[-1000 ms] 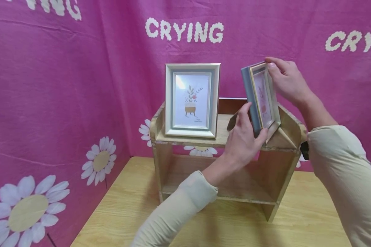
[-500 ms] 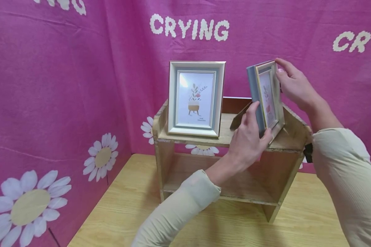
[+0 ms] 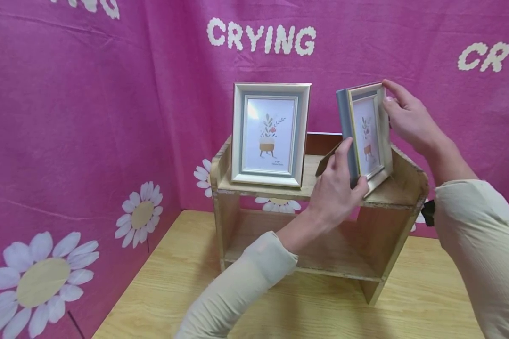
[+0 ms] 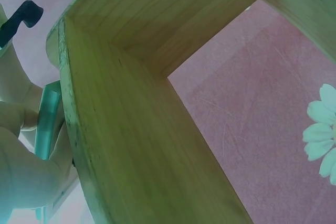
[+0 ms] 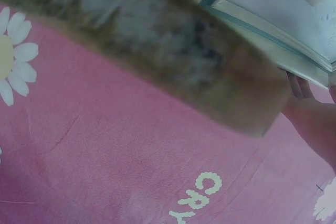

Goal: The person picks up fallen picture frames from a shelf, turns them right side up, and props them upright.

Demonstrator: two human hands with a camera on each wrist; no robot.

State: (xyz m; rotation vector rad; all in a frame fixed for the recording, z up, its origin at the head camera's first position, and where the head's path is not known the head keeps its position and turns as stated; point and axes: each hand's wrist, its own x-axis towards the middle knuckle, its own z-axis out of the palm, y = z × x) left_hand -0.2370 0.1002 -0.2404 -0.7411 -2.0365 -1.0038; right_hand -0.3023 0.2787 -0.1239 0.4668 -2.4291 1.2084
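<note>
A picture frame (image 3: 366, 134) with a cream and blue-grey border stands angled on the right of the wooden shelf unit's top board, its brown stand leg partly visible behind. At its lower left corner, my left hand (image 3: 332, 186) grips the side, thumb in front. My right hand (image 3: 411, 120) holds the upper right corner, its thumb at the front edge. A matching picture frame (image 3: 270, 134) stands on the left of the same board, facing me. The left wrist view catches the held frame's blue side (image 4: 47, 124) between fingers; the right wrist view shows its lower front.
The wooden shelf unit (image 3: 318, 273) has raised side panels and a lower shelf, and stands on a light wood table (image 3: 195, 294). A pink cloth (image 3: 174, 61) with daisies and lettering hangs behind and at the left. The unit's edge (image 5: 157, 35) blocks much of the right wrist view.
The right picture frame has turned slightly to face more toward the front, with both hands still on it. The head view has shifted a little. The left frame stays in place.
</note>
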